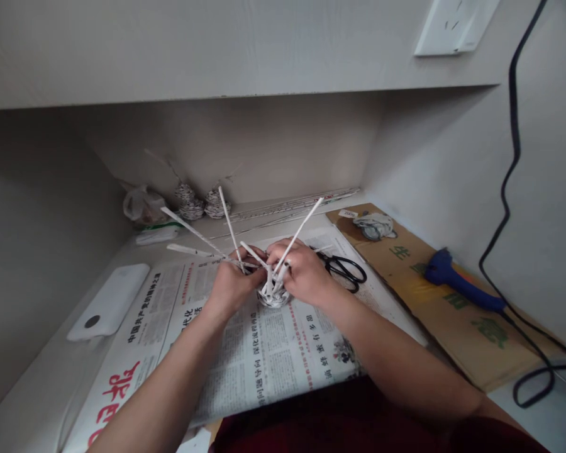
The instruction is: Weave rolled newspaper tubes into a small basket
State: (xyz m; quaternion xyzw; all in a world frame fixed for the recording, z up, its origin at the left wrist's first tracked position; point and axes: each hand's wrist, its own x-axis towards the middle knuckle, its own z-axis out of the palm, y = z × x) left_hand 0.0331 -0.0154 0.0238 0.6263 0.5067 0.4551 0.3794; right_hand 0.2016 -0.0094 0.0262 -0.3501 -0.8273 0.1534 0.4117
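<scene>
Nearest, dark red clothing [264, 434] meets the front of a newspaper [236, 377] spread over the pale desk [33, 402]. Above the sheet, between both hands, is a small woven paper-tube basket [274, 298], its rolled-paper spokes [302, 233] fanning up and outward; whether it rests or is lifted I can't tell. The left hand [236, 283] has its fingers bent in close on the basket's left side, and the right hand's [306, 270] fingers are curled nearly closed on the right side, by a tall spoke; the exact fingertip contact is hidden. Too hard a pull from one side could kink a tube or skew the weave, and a wrist brushing the long spokes could bend them. Black-handled scissors [346, 270] lie partly behind the right hand, where a sideways sweep might knock them. On the cardboard [419, 296], a blue glue gun [462, 283] trails a black cable [512, 182]; an elbow catching that could drag the gun along. Farthest, gourd-shaped woven pieces [188, 204] and thin paper rods [287, 207] lie toward the back wall
</scene>
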